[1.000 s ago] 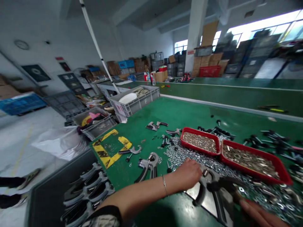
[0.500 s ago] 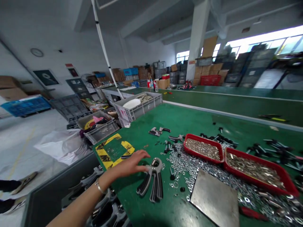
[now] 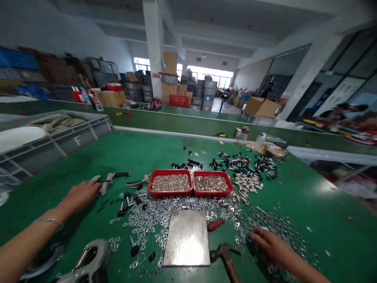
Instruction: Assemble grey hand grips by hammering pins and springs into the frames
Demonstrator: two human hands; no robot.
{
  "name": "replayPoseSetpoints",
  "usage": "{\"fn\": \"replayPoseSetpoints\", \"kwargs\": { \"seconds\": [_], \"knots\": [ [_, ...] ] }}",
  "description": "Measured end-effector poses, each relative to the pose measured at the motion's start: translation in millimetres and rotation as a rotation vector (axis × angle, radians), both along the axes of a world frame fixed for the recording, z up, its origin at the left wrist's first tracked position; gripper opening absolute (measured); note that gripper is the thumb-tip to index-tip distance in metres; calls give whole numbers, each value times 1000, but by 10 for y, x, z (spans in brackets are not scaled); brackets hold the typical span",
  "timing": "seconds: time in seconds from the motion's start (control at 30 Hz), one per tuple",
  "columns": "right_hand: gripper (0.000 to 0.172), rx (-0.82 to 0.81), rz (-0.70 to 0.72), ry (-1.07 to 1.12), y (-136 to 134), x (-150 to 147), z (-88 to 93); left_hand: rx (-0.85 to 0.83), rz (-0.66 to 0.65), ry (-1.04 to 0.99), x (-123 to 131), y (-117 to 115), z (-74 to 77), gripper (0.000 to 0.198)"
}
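Observation:
My left hand (image 3: 80,194) reaches out at the left, fingers stretched onto the end of a grey handle part with a black grip (image 3: 109,181). My right hand (image 3: 268,244) rests at the lower right on the spread of loose steel washers (image 3: 153,214), fingers curled down into them; what they pinch is hidden. A bare steel plate (image 3: 187,237) lies between my hands. A hammer (image 3: 226,254) lies by the plate's right corner, close to my right hand. Near my left forearm sits a grey hand gripper with a spring (image 3: 90,260).
Two red trays (image 3: 151,183) (image 3: 229,184) of small metal parts stand behind the plate. Black-headed bolts (image 3: 244,163) and silver sleeves (image 3: 246,182) lie to their right. A small red-handled tool (image 3: 216,225) lies on the washers. A grey crate (image 3: 63,137) stands at the left.
The view has swung right. My left hand left the hand gripper and reached forward to the grey handle part. My right hand has come into view on the washers, and a hammer now lies by the plate.

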State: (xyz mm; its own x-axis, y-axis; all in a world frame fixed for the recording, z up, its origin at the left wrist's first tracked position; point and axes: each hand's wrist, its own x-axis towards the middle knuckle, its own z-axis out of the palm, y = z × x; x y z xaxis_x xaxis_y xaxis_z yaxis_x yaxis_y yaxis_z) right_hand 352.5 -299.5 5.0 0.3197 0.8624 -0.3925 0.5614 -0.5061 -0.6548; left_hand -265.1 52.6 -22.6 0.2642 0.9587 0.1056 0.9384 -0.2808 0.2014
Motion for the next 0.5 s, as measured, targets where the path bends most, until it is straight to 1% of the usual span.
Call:
{"fn": "replayPoseSetpoints", "kwargs": {
  "seconds": [0.07, 0.1, 0.17, 0.2, 0.27, 0.33, 0.37, 0.4, 0.43, 0.47, 0.5],
  "knots": [
    [38, 73, -55, -88, 279, 299, 15, -60, 11, -45, 21, 87, 74, 18],
    [35, 123, -63, -146, 441, 438, 16, -100, 50, -85, 54, 95, 134, 18],
    [29, 190, -60, -242, 776, 672, -4, -167, 158, -208, 151, 5, 308, 20],
    [25, 203, -53, -281, 933, 763, -28, -177, 206, -322, 208, -101, 422, 21],
    [17, 205, -29, -349, 1201, 897, -103, -163, 254, -648, 323, -426, 690, 24],
    [18, 177, 14, -376, 1393, 995, -197, -111, 244, -1169, 445, -864, 969, 27],
    [20, 163, 47, -370, 1459, 1040, -240, -132, 218, -1358, 515, -1110, 1094, 30],
    [21, 152, 81, -359, 1505, 1083, -273, -131, 201, -1490, 594, -1365, 1197, 31],
    [22, 141, 109, -349, 1532, 1123, -291, -130, 177, -1573, 686, -1624, 1272, 30],
    [25, 130, 136, -344, 1537, 1156, -292, -138, 162, -1601, 794, -1879, 1310, 28],
    [28, 127, 152, -338, 1522, 1177, -274, -145, 152, -1573, 918, -2122, 1307, 26]
  ]
}}
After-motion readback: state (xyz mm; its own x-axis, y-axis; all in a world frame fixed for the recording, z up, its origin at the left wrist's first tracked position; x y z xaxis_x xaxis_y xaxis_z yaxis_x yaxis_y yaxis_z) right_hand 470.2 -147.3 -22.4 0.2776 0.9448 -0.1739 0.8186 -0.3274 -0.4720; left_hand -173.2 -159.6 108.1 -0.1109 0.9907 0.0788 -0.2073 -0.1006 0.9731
